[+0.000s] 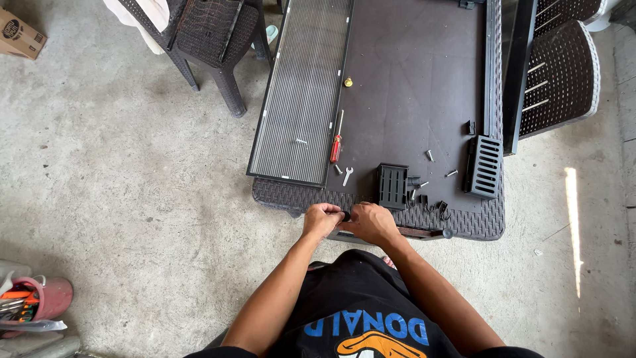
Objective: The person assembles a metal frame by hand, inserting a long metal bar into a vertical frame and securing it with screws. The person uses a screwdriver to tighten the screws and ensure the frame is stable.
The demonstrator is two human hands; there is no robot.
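Observation:
My left hand (322, 219) and my right hand (372, 223) meet at the near edge of a dark wicker-pattern table panel (371, 202) lying flat on the floor. Both pinch a small black part (346, 216) between their fingertips. Just beyond my right hand stands a black slotted plastic block (393, 185), with several loose screws (429, 156) and small black clips (442, 211) around it. A red-handled screwdriver (337, 140) and a small white wrench (347, 176) lie a little further up the panel.
A ribbed grey panel (301, 93) lies on the table's left half. A second slotted block (485, 166) sits at the right. Dark wicker chairs stand at top left (212, 33) and right (563, 76). A pink bucket of tools (36, 301) is at lower left.

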